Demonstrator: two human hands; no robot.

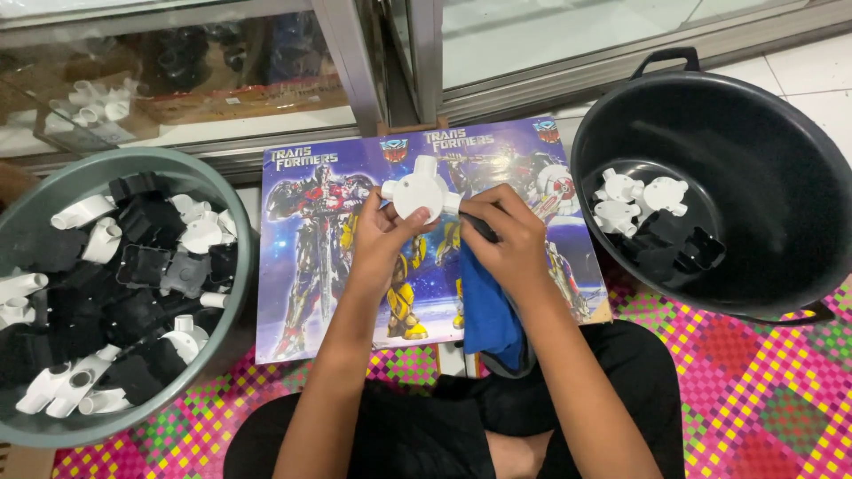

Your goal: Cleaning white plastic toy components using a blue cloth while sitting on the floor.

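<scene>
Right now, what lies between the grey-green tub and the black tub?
In the head view, a printed poster board lies between the grey-green tub and the black tub. Above it, both hands hold a white round fitting and a blue cloth.

This looks like the floor of a small hardware or electrical-supply shop. Across the top of the frame runs a glass display case [177, 80] with aluminium framing, and white pipe fittings [98, 102] lie on its shelf at upper left. On the left stands a grey tub [232, 222] heaped with black and white conduit boxes and fittings; at right a black bucket [781, 160] holds a few more. A pink woven plastic mat [754, 390] covers the tiled floor [816, 75] at the bottom.
</scene>
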